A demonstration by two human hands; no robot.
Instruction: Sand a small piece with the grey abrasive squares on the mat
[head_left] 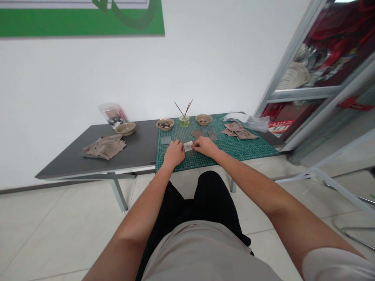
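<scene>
A small pale piece, cloth or paper, (188, 146) lies on the green cutting mat (243, 150) between my two hands. My left hand (175, 151) rests on the mat with curled fingers touching the piece's left end. My right hand (205, 146) pinches its right edge between thumb and fingers. Just beyond lie a brown square (197, 134), a grey square (213, 136) and a pale translucent square (166, 140). Behind them stands a glass jar (184, 121) of yellowish liquid with thin brushes (187, 107) in it.
Bowls with small dark things stand left (165, 124) and right (203, 119) of the jar; another bowl (125, 128) is farther left. Crumpled brown cloths lie at the left (105, 147) and right (238, 130). A plastic bag (113, 114) leans on the wall; clear plastic (254, 121) lies right.
</scene>
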